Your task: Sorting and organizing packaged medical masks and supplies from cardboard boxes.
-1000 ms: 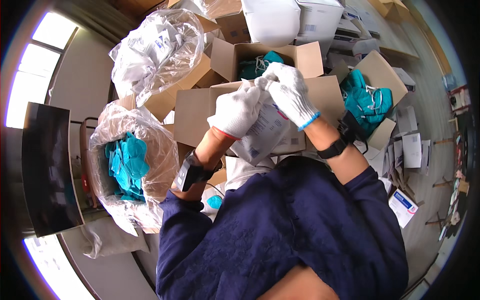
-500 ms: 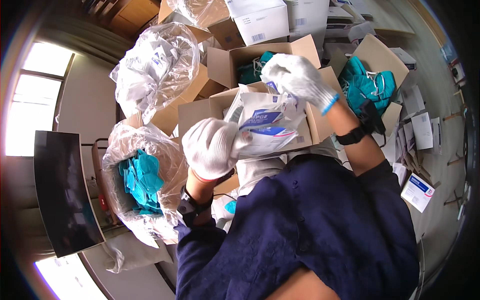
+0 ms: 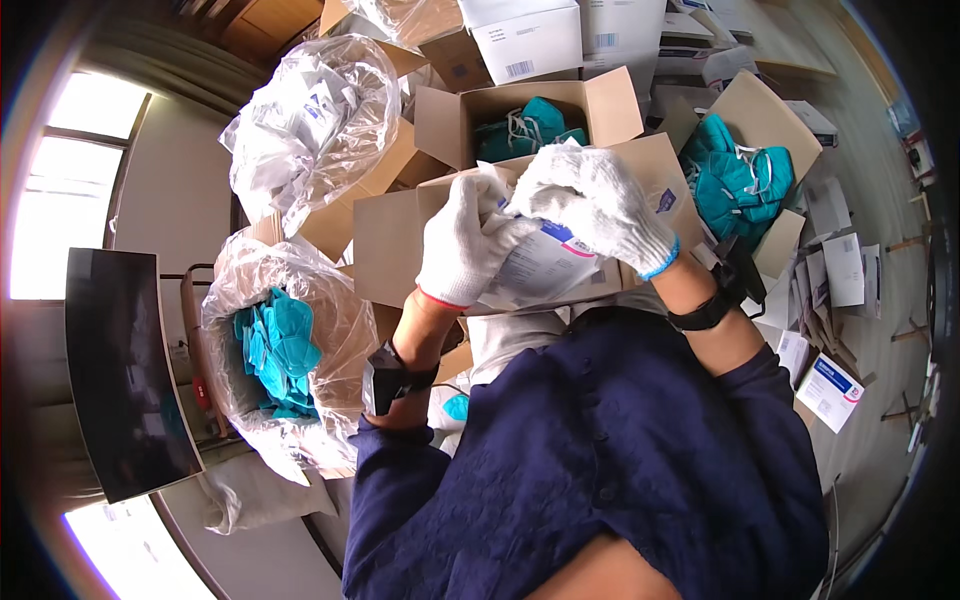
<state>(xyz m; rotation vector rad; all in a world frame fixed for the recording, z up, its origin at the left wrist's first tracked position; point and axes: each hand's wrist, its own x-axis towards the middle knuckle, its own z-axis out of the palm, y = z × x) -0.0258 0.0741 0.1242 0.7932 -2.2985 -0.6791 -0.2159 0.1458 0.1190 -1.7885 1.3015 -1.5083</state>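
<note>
Both of my hands wear white knit gloves and meet over the open cardboard box (image 3: pixel 385 248) close in front of me. Between them is a white plastic packet (image 3: pixel 545 265) with blue and pink print. My left hand (image 3: pixel 465 240) pinches its left upper edge, fingers closed. Closed as well, my right hand (image 3: pixel 600 205) grips the upper edge beside it, the two sets of fingertips nearly touching. The gloves hide that edge, so I cannot tell whether it is torn. Just beyond, folded teal face masks (image 3: pixel 525 128) with white straps lie in another open box (image 3: pixel 610 105).
Left stands a plastic-lined box (image 3: pixel 345 405) of teal masks; above it, a clear bag (image 3: pixel 375 85) of white wrappers. More teal masks (image 3: pixel 735 185) fill a box at right. White cartons (image 3: pixel 522 40) stand at the back, flattened ones (image 3: pixel 845 265) on the right floor. A black screen (image 3: pixel 125 375) is far left.
My right hand has come down and nearer to my left hand. My left hand has moved up and right, and both now meet at the packet's upper edge.
</note>
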